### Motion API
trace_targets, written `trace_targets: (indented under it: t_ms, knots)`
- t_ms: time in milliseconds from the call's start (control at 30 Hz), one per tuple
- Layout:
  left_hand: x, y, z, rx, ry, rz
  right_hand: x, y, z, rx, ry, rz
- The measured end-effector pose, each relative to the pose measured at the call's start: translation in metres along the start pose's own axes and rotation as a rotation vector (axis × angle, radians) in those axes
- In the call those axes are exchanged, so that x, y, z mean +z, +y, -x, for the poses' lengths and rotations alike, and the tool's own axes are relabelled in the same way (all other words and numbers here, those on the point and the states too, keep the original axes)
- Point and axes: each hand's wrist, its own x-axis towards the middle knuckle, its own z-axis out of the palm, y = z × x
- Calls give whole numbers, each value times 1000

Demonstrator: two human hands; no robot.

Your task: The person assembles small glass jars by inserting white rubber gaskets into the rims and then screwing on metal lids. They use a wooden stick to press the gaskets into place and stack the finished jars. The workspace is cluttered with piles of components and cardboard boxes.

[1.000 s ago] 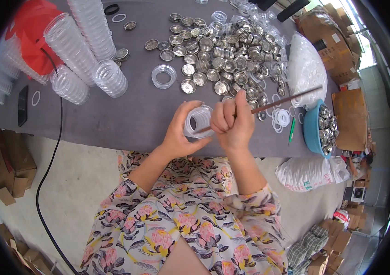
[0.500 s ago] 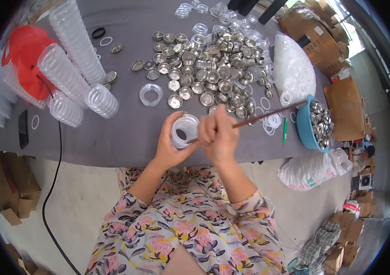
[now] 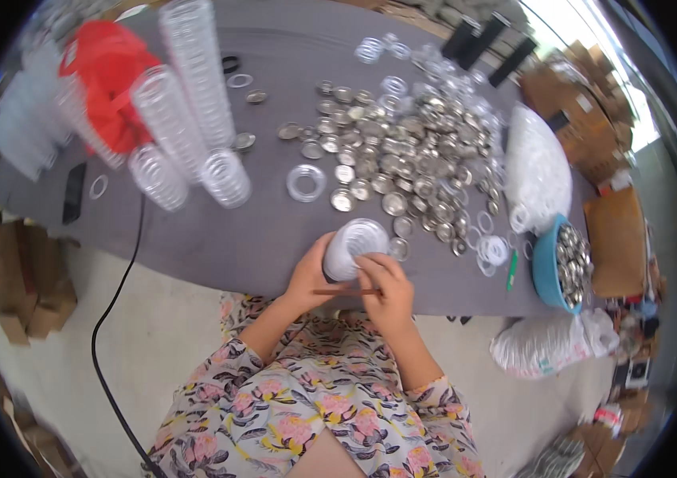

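My left hand (image 3: 307,275) is wrapped round a stack of clear plastic rings (image 3: 345,253), tilted above the near edge of the table. My right hand (image 3: 389,288) is closed on a thin brown stick (image 3: 342,292), which points left below the stack. Its thumb and forefinger touch the stack's near right side; whether they pinch a ring is hidden. Just beyond my hands lies a single clear ring (image 3: 306,183). Next to it spreads a large heap of small silver metal cups (image 3: 406,151).
Tall stacks of clear plastic rings (image 3: 170,115) and a red bag (image 3: 106,88) stand at the left, near a dark phone (image 3: 74,193). On the right are a blue basin (image 3: 546,263) of metal cups, a white plastic bag (image 3: 536,171) and a green pen (image 3: 512,271). A black cable (image 3: 119,291) hangs over the table's front edge.
The view has shifted, so the table sits further right and lower. My right hand has come against the ring stack, and the stick has swung from pointing right to pointing left.
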Motion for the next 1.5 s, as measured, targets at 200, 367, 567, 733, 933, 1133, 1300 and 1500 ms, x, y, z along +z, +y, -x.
trace_targets:
  t_ms: [200,367,567,733,933,1133,1300,1500]
  knots:
    - [-44,11,25,-119,147,140,15,-29,-31,85,-80,-301]
    - [-116,16,-14,158,511,-148,42,-79,-105,-376,-99,-269]
    - [-181,36,-69,223,644,63,96,-114,-193,-620,-193,-282]
    - [-181,2,-71,239,709,-56,122,-106,-207,-591,-323,-236]
    - [-180,-1,-75,216,688,66,122,-105,-214,-544,-332,-229]
    - [-174,4,-65,268,829,56,115,-115,-213,-565,-296,-313]
    - [-187,34,-41,434,925,142,117,-113,-204,-24,-172,-750]
    - [-205,53,-42,510,970,43,150,-74,-176,552,-232,-1073]
